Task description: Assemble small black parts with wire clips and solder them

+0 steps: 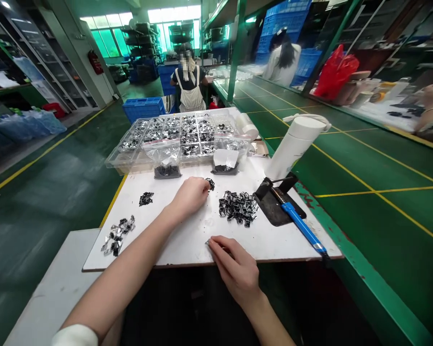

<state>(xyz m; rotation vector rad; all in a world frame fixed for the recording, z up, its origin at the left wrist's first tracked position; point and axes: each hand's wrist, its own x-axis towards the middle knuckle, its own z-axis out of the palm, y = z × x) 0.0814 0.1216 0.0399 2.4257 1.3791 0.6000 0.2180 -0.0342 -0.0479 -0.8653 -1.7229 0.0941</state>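
My left hand stretches across the white tabletop, its fingers curled together against a small heap of black parts. Whatever lies between those fingertips is hidden. Near the front edge, my right hand pinches a small silvery metal piece between thumb and forefinger. A bigger pile of black-and-silver clip-like parts lies just beyond it to the right. Left of my left forearm are a few small black parts and a loose group of shiny metal parts.
A blue-handled soldering iron rests on a black stand at right, before a white bottle. Two plastic bags of black parts stand before a clear compartment tray. Co-workers sit farther off.
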